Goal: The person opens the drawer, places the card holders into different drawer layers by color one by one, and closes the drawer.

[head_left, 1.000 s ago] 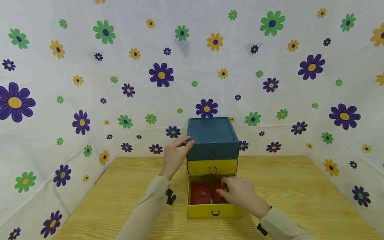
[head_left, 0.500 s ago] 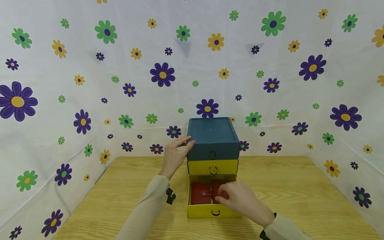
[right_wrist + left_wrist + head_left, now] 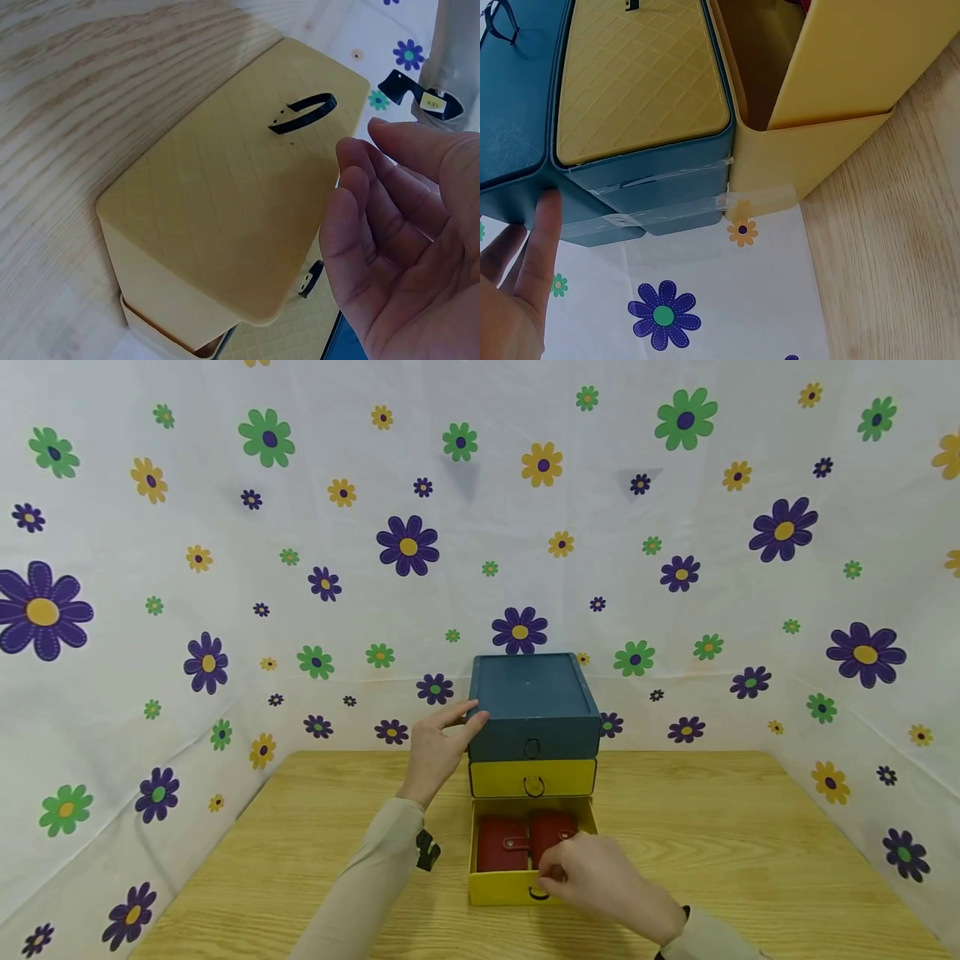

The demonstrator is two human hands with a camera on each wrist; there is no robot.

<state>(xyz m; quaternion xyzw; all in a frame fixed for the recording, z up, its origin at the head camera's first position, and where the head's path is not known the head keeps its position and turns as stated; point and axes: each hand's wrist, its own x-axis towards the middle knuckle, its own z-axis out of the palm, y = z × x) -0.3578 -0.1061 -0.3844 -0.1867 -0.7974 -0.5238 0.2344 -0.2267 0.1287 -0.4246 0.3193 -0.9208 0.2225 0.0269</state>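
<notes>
A stack of three drawers (image 3: 531, 693) stands on the table, blue at the top and yellow below. Its bottom yellow drawer (image 3: 502, 888) is pulled out. Inside lie two red wallets (image 3: 501, 845) side by side, each with a snap strap; the right-hand wallet (image 3: 550, 828) is partly covered by my right hand (image 3: 603, 881). That hand hovers at the drawer's front, fingers loosely bent with nothing between them, near the black loop handle (image 3: 307, 112). My left hand (image 3: 435, 756) rests with extended fingers against the upper left side of the blue box (image 3: 514, 112).
The middle yellow drawer (image 3: 498, 778) is closed, as is the blue top one. Clear tape (image 3: 652, 214) runs along the unit's side. Behind the wooden table (image 3: 712, 827) hangs a white cloth (image 3: 480, 593) with a flower print.
My right hand has drawn back from over the right-hand wallet to the drawer's front, uncovering more of that wallet and its strap. The left hand keeps its place on the blue box.
</notes>
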